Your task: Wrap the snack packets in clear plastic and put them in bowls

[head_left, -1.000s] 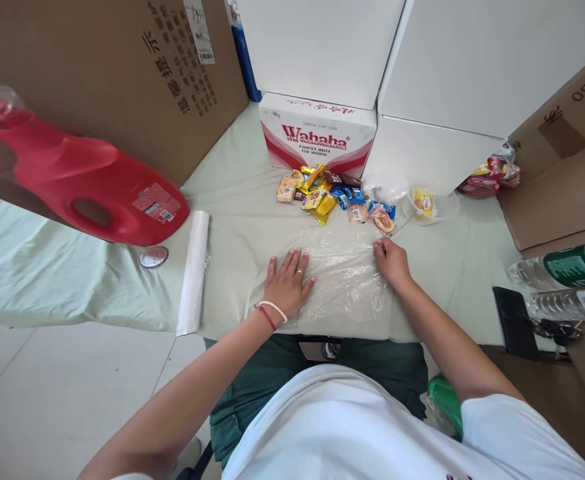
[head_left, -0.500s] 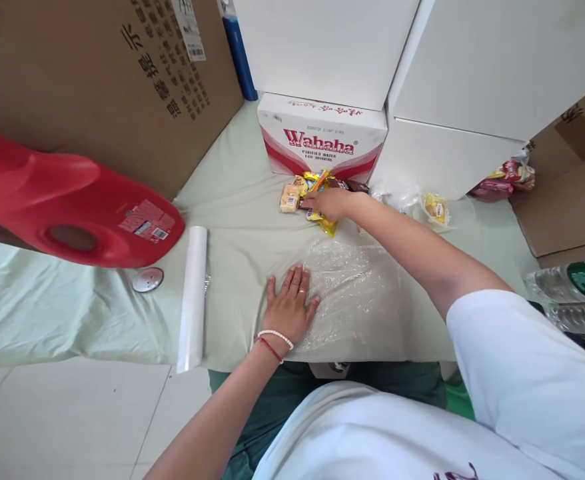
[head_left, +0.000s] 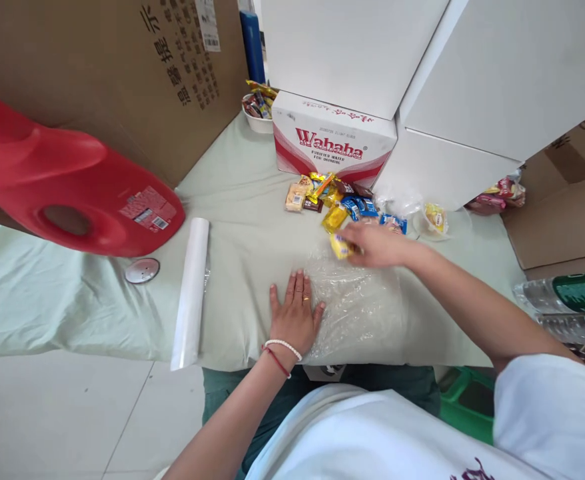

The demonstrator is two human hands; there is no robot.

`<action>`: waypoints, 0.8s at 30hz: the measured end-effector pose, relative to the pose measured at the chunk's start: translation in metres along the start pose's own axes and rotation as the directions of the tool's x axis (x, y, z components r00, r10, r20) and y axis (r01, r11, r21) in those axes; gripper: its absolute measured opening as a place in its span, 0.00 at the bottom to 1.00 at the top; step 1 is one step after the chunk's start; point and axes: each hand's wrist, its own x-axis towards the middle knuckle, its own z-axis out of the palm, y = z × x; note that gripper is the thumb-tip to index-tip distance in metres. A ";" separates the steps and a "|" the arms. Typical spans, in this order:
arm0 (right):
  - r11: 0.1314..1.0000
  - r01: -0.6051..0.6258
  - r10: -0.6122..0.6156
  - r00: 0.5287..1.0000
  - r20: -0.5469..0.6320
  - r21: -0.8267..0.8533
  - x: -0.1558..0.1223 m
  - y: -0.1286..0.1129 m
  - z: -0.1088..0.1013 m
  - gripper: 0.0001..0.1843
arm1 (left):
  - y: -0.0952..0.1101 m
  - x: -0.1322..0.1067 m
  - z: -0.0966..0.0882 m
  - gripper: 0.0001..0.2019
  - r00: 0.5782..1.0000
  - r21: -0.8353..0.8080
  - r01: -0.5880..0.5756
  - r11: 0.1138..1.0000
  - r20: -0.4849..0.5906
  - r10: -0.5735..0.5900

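My left hand (head_left: 295, 317) lies flat on the cloth, fingers spread, along the left edge of a clear plastic sheet (head_left: 357, 307). Held in my right hand (head_left: 375, 245) is a small yellow snack packet (head_left: 341, 247), slightly blurred, over the far edge of that sheet. Beyond it lies a pile of wrapped snacks: a pale square one (head_left: 295, 198), yellow packets (head_left: 334, 217), blue packets (head_left: 360, 207) and dark brown ones (head_left: 355, 189). The fingertips of my right hand are partly hidden behind the packet.
A white and red Wahaha box (head_left: 332, 143) stands behind the snacks. To the left are a plastic roll (head_left: 191, 293), a round disc (head_left: 142, 271) and a big red jug (head_left: 82, 187). A white bowl of snacks (head_left: 259, 123) sits at the back; bottles (head_left: 567, 293) lie right.
My right hand has drawn back from the pile toward me, bringing the yellow packet with it. My left hand stays flat in place. The view has shifted a little.
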 end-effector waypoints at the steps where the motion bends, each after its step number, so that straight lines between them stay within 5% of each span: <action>1: 1.000 0.001 -0.003 0.998 0.067 0.019 -0.017 -0.014 0.010 0.26 | 0.001 -0.001 0.000 0.33 1.000 0.024 0.007 1.000 -0.002 -0.007; 4: 0.997 -0.042 0.033 0.990 0.139 0.068 -0.046 -0.037 0.031 0.26 | 0.003 -0.002 0.000 0.33 1.000 0.074 0.003 0.997 -0.001 -0.003; 8: 0.979 -0.176 0.188 0.974 -0.126 0.100 -0.029 -0.005 0.028 0.26 | 0.001 -0.001 -0.001 0.33 1.000 0.109 -0.018 0.994 0.008 0.017; 10: 0.954 -0.286 0.299 0.910 -0.288 0.088 -0.005 0.029 0.019 0.24 | 0.001 0.000 -0.002 0.33 1.000 0.119 -0.017 0.993 0.005 0.016; 15: 0.784 -0.590 0.596 0.627 -0.503 0.193 0.065 0.104 0.004 0.24 | -0.001 0.000 -0.001 0.33 1.000 0.114 -0.019 0.993 -0.011 0.020; 16: 0.797 -0.575 0.573 0.627 -0.528 0.183 0.077 0.112 0.004 0.25 | -0.002 -0.001 0.000 0.33 1.000 0.109 -0.022 0.994 -0.011 0.023; 21: 0.941 -0.334 0.314 0.802 -0.508 0.054 0.125 0.137 0.011 0.24 | -0.003 -0.001 0.000 0.33 0.999 0.109 -0.029 0.994 -0.025 0.032; 24: 0.902 -0.291 0.425 0.732 -0.533 0.319 0.129 0.163 0.017 0.23 | -0.004 0.000 0.000 0.32 0.998 0.104 -0.037 0.994 -0.040 0.042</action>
